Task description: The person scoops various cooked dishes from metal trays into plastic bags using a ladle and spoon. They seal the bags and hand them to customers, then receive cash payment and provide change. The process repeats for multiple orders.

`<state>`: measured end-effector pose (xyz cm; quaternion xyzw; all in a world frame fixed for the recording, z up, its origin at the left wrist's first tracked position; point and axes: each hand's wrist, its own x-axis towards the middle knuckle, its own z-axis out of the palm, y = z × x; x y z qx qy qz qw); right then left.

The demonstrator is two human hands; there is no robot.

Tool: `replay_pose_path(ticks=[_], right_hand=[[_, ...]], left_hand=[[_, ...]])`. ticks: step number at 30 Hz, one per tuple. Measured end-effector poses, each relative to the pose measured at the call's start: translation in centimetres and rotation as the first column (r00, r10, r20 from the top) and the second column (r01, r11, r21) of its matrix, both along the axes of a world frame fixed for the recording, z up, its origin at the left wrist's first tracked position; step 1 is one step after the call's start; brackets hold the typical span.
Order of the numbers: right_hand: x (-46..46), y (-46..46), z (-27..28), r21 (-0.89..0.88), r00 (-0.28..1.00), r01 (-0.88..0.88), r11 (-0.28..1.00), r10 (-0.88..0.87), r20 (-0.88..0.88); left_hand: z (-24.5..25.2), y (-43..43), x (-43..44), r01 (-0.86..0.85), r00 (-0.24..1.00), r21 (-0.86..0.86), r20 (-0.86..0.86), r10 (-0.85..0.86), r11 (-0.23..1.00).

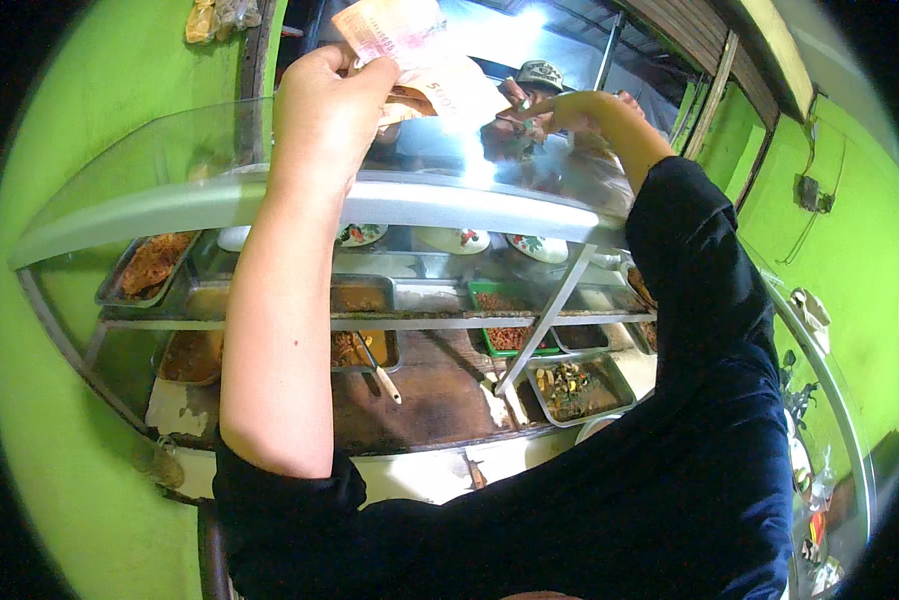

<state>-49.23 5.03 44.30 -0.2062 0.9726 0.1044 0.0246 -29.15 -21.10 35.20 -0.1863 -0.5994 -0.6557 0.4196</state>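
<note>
Several banknotes (419,67) in orange and pale tones are pinched between the thumb and fingers of my left hand (337,97), raised above the glass display case (472,202). My right hand (577,112) reaches over the case top towards a person in a cap (541,73) on the far side. Fingers and small pale bits overlap at its tips, so whether it holds anything is unclear. Glare and reflections in the glass blur that spot.
Inside the case stand a tray of fried food (153,266), a green tray of reddish food (513,339) and a metal tray of vegetables (580,390). A white-handled utensil (383,379) leans from a tray of sauce. Rooster-patterned bowls (537,247) sit on the upper shelf.
</note>
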Motion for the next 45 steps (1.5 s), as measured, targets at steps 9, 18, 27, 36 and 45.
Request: replay_pose_path(ticks=[9, 18, 27, 36, 45], right_hand=[[-4.2, 2.7, -2.0, -0.104, 0.996, -0.065, 0.992, 0.058, -0.07], [0.1, 2.4, 0.6, -0.475, 0.907, -0.304, 0.826, 0.098, -0.41], [11.0, -5.1, 2.8, -0.572, 0.815, -0.569, 0.591, 0.497, -0.297], [9.0, -4.8, 3.0, -0.489, 0.793, -0.473, 0.733, 0.112, -0.599], [0.0, 8.7, 2.3, -0.419, 0.586, 0.026, 0.908, -0.353, -0.729]], left_hand=[[-0.2, 0.0, 0.2, -0.079, 0.996, -0.096, -0.038, 0.076, 0.992], [0.1, -0.1, -0.1, 0.126, 0.99, -0.034, 0.072, -0.123, 0.991], [0.3, -0.1, -0.2, 0.003, 0.989, -0.2, 0.146, 0.026, 0.98], [0.1, -0.3, -0.3, 0.035, 0.988, -0.221, 0.154, 0.0, 0.975], [0.2, -0.1, -0.6, 0.104, 0.988, -0.07, 0.12, -0.095, 0.992]])
